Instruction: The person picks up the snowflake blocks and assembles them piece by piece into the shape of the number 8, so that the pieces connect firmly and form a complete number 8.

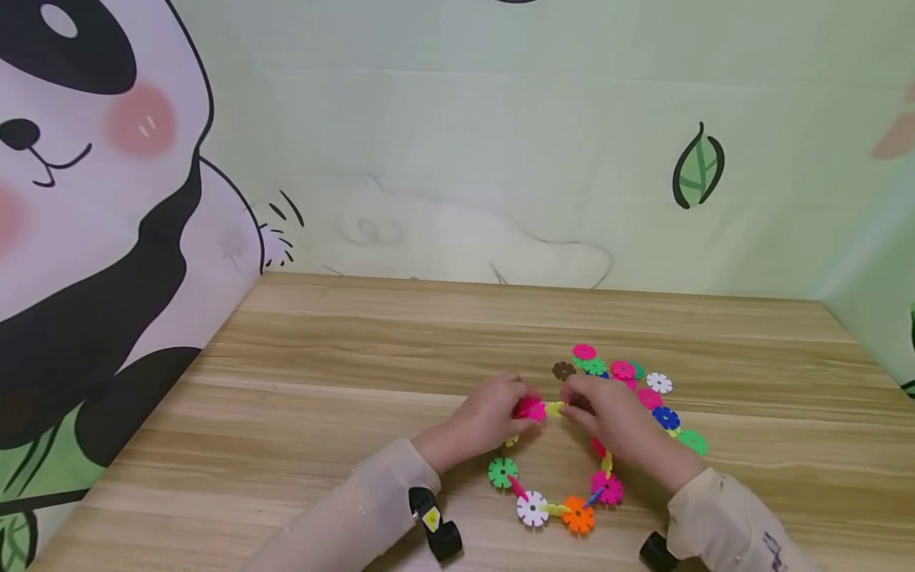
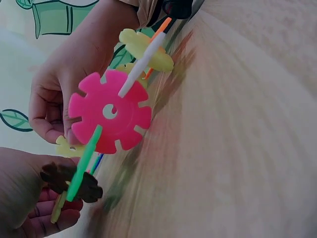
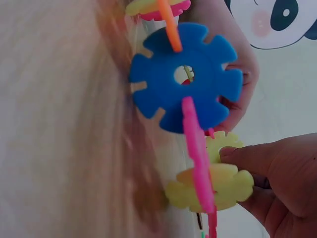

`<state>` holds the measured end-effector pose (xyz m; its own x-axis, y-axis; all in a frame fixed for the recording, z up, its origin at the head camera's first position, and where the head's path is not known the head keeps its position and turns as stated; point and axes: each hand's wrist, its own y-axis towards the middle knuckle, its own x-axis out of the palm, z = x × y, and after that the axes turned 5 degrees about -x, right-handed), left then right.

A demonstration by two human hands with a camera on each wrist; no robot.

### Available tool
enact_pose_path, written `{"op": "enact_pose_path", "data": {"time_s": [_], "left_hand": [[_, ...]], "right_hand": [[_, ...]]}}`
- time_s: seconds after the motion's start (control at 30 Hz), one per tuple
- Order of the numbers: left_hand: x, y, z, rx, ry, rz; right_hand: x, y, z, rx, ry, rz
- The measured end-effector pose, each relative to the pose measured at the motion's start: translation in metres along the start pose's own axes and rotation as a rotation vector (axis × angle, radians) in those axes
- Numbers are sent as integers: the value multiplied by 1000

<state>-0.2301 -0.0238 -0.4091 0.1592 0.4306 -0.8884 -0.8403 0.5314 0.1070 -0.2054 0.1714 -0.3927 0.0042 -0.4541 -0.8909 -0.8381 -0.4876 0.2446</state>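
Both hands are at the far side of a ring of linked plastic notched discs on the table. In the head view my left hand [image 1: 489, 417] pinches a pink disc [image 1: 531, 409] between thumb and fingers. Facing it, my right hand [image 1: 618, 417] pinches a yellow disc [image 1: 554, 409], which meets the pink one; how far their slots interlock cannot be told. The right wrist view shows the right thumb on this yellow disc [image 3: 225, 143]. Nearer the person, the ring includes a green disc [image 1: 503, 473], a white disc [image 1: 532, 509], and an orange disc [image 1: 578, 516].
Loose discs lie beyond and beside the right hand, among them a brown disc [image 1: 563, 371], a white disc [image 1: 659, 383], a blue disc [image 1: 665, 418] and a green disc [image 1: 693, 442]. The wooden table [image 1: 322, 429] meets a printed wall [image 1: 443, 159] behind.
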Motion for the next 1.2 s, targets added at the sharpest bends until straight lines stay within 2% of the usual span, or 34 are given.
{"op": "enact_pose_path", "data": {"time_s": [0.2, 0.43, 0.6, 0.87, 1.2], "left_hand": [[1, -1, 1, 17, -3, 6], [1, -1, 3, 18, -16, 26], [2, 0, 3, -6, -59, 50], [2, 0, 1, -38, -68, 32], [4, 0, -1, 13, -34, 74]], "right_hand": [[3, 0, 0, -8, -3, 27], [11, -1, 4, 11, 148, 101], [13, 0, 9, 21, 212, 136], [11, 3, 9, 43, 196, 105], [15, 4, 10, 24, 244, 90]]}}
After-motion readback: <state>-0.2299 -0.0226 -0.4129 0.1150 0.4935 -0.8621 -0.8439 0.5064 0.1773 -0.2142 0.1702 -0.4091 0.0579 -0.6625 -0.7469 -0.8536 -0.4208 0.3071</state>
